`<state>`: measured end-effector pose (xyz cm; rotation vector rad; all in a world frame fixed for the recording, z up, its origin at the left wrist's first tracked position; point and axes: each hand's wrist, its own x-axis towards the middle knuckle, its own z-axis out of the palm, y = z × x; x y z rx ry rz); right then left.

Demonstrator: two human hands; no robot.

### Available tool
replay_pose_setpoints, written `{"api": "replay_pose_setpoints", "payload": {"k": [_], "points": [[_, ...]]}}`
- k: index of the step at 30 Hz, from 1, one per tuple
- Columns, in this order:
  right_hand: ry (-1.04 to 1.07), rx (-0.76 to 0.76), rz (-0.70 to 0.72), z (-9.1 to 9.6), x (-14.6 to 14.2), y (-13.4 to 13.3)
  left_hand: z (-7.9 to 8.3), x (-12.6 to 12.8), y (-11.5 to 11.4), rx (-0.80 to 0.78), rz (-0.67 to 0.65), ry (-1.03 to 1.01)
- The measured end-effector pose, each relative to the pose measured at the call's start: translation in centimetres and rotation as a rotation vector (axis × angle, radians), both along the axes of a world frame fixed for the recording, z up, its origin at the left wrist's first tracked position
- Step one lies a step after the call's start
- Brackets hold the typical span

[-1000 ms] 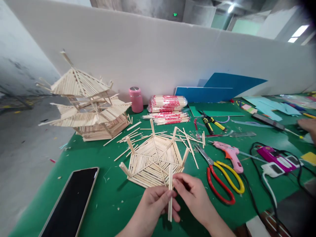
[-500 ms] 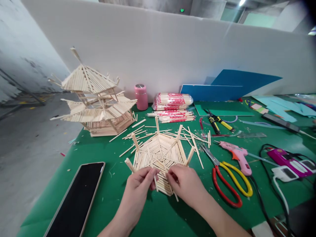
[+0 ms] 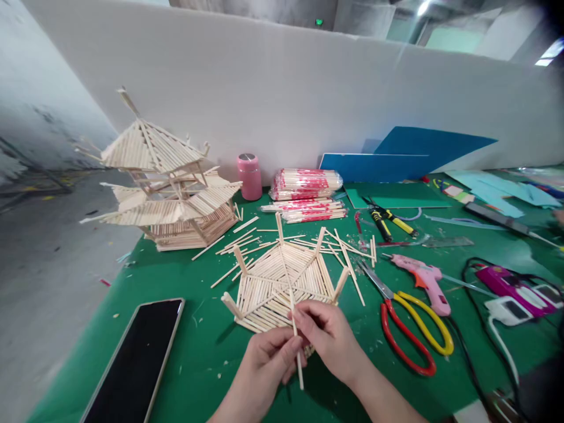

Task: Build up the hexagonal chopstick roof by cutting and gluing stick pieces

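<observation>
A thin wooden stick (image 3: 298, 361) points up and down the view over the near part of a six-sided stick platform (image 3: 259, 299) with short upright posts. My left hand (image 3: 271, 361) pinches it toward its lower end. With closed fingers, my right hand (image 3: 328, 335) grips the same stick a little higher. Both hands hide the platform's near edge. Loose sticks (image 3: 348, 264) are scattered behind and to the right of the platform.
At the left stand a stick pagoda (image 3: 176, 211) and a phone (image 3: 132, 358). Scissors (image 3: 409, 323), a pink glue gun (image 3: 418, 276), pliers (image 3: 388, 220) and a purple power strip (image 3: 513, 288) lie right. Wrapped stick bundles (image 3: 306, 185) and a pink flask (image 3: 249, 179) are behind.
My hands have come together and nearer to me. The stick, earlier low in my left fingers, is now held by both hands. More of the platform's left near side shows.
</observation>
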<state>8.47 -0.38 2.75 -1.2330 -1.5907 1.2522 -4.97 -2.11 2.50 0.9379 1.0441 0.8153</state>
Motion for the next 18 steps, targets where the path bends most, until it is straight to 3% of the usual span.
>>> {"api": "replay_pose_setpoints", "payload": {"k": [5,10,15,18], "points": [[0.121,-0.021,-0.043,-0.8,0.0,-0.3,-0.4,0.3,-0.1,-0.065,0.019,-0.076],[0.059,0.039,-0.109,-0.7,0.1,-0.5,-0.7,0.0,-0.1,-0.206,0.059,-0.267],[0.016,0.064,-0.076,0.2,-0.2,-1.3,-0.8,-0.1,-0.1,-0.189,0.033,-0.285],[-0.099,0.14,-0.144,0.7,1.9,-2.0,-0.8,-0.2,0.0,-0.182,0.051,-0.269]]}}
